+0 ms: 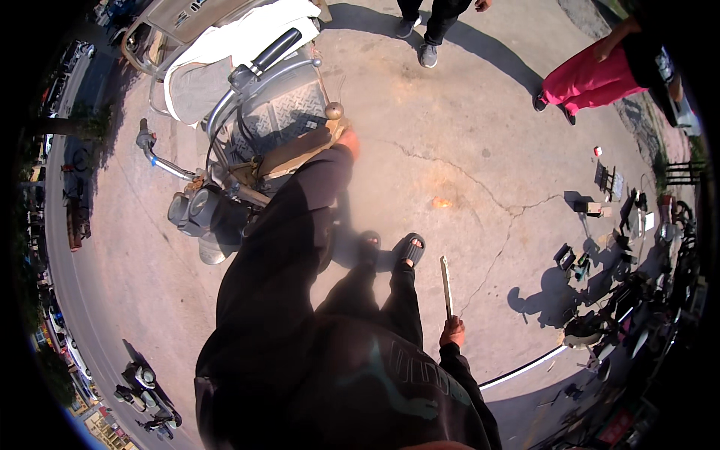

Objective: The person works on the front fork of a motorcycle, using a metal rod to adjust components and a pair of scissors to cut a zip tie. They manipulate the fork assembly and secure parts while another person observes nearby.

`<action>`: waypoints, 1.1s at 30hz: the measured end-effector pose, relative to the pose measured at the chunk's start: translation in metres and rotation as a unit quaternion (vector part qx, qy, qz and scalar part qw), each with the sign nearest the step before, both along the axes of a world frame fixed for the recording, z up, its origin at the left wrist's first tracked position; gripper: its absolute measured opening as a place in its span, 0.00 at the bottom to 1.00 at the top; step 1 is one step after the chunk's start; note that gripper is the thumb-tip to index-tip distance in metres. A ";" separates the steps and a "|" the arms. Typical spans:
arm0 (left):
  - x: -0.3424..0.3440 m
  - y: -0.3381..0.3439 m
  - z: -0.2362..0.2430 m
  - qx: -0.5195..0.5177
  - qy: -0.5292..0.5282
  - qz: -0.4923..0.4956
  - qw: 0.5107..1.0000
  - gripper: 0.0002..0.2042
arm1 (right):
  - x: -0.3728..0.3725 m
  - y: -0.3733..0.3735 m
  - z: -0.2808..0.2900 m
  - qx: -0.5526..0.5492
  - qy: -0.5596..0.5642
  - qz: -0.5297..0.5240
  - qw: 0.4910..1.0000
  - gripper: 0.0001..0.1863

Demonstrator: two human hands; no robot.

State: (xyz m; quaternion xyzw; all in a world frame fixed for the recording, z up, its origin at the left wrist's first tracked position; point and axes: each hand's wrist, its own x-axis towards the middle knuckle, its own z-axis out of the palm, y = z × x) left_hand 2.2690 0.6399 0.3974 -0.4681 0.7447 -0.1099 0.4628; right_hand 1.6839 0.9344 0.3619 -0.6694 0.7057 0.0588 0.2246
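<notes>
Over sunlit concrete (495,135), right of centre, grasped a long pale bar (447,285) by one end in the fingers of the right hand (452,331); upper centre, put the left hand (349,142) to a brown panel (298,153), perhaps for support, but could not tell its fingers' closure.

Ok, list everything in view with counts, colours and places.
handlebar vehicle: one, grey and black, upper left
white cover: one, white, draped on it
round knob: one, tan, beside left grip
bystander in dark trousers: one, top
bystander in pink trousers: one, upper right
orange patch: one, ground, middle
small loose items: several, mixed colours, right
parked vehicle: one, dark, lower left
long bar: one, pale, right grip
sandals: two, dark, on own feet
own hands: two, bare, dark-sleeved, centre
</notes>
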 end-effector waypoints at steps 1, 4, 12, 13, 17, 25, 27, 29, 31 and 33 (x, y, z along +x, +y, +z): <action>0.001 0.001 -0.004 -0.002 -0.001 0.006 1.000 0.14 | -0.001 0.002 -0.002 0.003 0.004 0.003 1.000 0.05; 0.002 0.000 -0.011 0.000 -0.006 0.000 1.000 0.14 | 0.001 0.003 -0.002 0.001 0.002 0.005 1.000 0.05; 0.000 0.009 -0.013 -0.010 -0.004 0.040 0.999 0.14 | 0.013 -0.004 0.011 -0.007 -0.043 0.016 0.999 0.07; 0.001 0.009 -0.016 -0.010 -0.010 0.038 0.999 0.14 | 0.015 -0.004 0.012 -0.004 -0.038 0.013 0.999 0.07; -0.001 0.011 -0.016 0.019 -0.018 0.030 0.999 0.14 | 0.022 -0.001 0.009 -0.004 0.006 0.014 1.000 0.09; 0.006 0.020 -0.021 0.025 0.031 0.042 0.998 0.13 | 0.019 -0.007 0.011 -0.001 0.015 0.024 1.000 0.08; -0.012 0.019 -0.005 0.018 -0.003 0.040 0.999 0.14 | 0.015 0.004 0.007 0.003 -0.001 0.019 1.000 0.09; -0.011 0.034 -0.002 0.020 -0.006 0.017 1.000 0.11 | 0.012 0.002 0.008 0.000 0.014 0.005 1.000 0.10; -0.002 0.047 -0.037 0.038 0.030 0.035 0.998 0.10 | 0.005 -0.005 0.014 0.031 -0.035 -0.015 0.999 0.12; -0.011 0.062 -0.021 0.025 0.039 0.072 0.996 0.14 | 0.001 -0.001 0.006 0.020 -0.029 -0.019 0.999 0.13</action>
